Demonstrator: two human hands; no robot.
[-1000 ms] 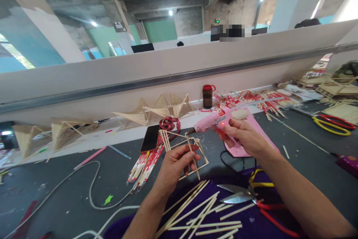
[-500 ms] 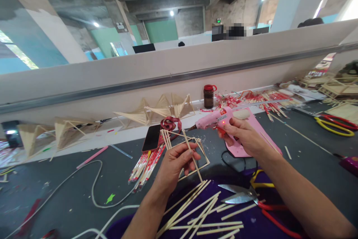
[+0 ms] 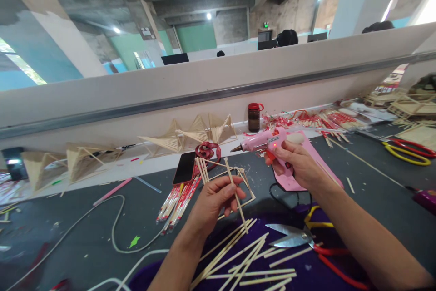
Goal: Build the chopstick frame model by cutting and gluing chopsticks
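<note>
My left hand (image 3: pixel 214 202) pinches a single thin wooden stick (image 3: pixel 235 200), held slanted over a small square frame of sticks (image 3: pixel 247 186) lying on the dark table. My right hand (image 3: pixel 299 164) grips a pink hot glue gun (image 3: pixel 264 141) with a lit red lamp. Its nozzle points left and hovers above and to the right of the stick's upper end, apart from it. Loose sticks (image 3: pixel 238 259) lie on purple cloth (image 3: pixel 306 273) just below my hands.
Scissors with red and yellow handles (image 3: pixel 296 235) lie on the cloth. A black phone (image 3: pixel 184 167), wrapped chopsticks (image 3: pixel 177 202), a brown jar (image 3: pixel 253 117) and finished stick models (image 3: pixel 190 134) stand behind. A white cable (image 3: pixel 112 232) loops at left. Yellow-handled scissors (image 3: pixel 407 151) rest at right.
The glue gun has risen and pulled back to the right, away from the stick's tip. My left hand has kept the stick almost still.
</note>
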